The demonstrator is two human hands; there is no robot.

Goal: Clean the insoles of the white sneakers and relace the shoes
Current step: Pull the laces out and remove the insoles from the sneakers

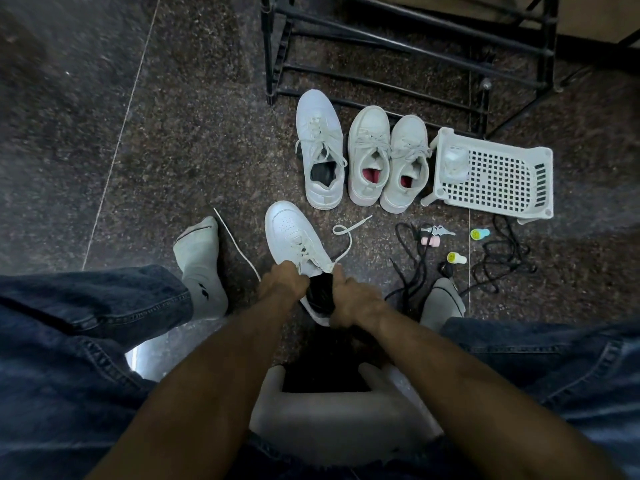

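You grip the white sneaker point(294, 244) at frame centre with your left hand point(282, 282) bracing its collar while your right hand point(349, 299) pinches the black insole point(320, 294), probably to work it out.

Dark speckled stone floor point(180, 140) under you. On it: white sneaker point(294, 237) by your hands, loose white lace point(346, 233) trailing beside; three more white sneakers point(369, 157) in row near black metal rack point(408, 46); white plastic basket point(498, 174) tipped over; black laces point(502, 261); keys point(438, 231); three small bottles point(456, 258); your socked feet point(201, 268).
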